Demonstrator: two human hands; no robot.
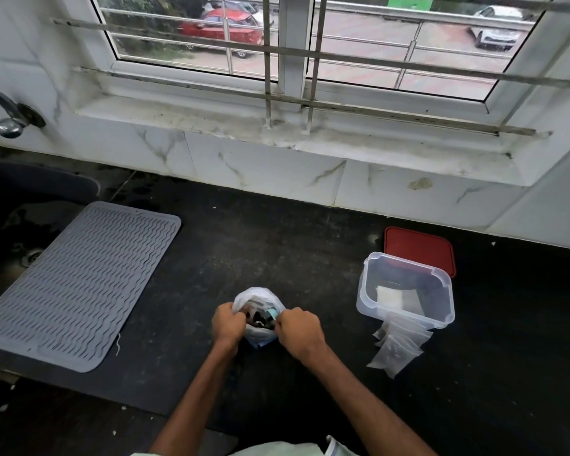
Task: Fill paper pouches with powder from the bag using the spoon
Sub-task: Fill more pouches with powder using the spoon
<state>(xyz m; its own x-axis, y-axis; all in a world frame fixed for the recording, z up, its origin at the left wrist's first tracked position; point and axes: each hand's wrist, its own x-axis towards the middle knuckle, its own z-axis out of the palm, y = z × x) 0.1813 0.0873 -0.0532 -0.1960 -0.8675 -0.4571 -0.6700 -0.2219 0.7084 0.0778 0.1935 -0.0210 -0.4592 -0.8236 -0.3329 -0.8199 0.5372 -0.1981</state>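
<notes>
Head view has my left hand (227, 324) and right hand (298, 330) each pinching the bag (259, 315) mouth mid-counter; I reckon a hard tug could tear it, spilling powder.

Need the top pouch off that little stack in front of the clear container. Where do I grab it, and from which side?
Take the pouches by the near corner that fans out over the dark counter, coming from the front right. They lie flat and overlapping, far ends tucked against the container, so only the near edges are free to pinch. Both the left hand and the right hand are on the bag.
</notes>
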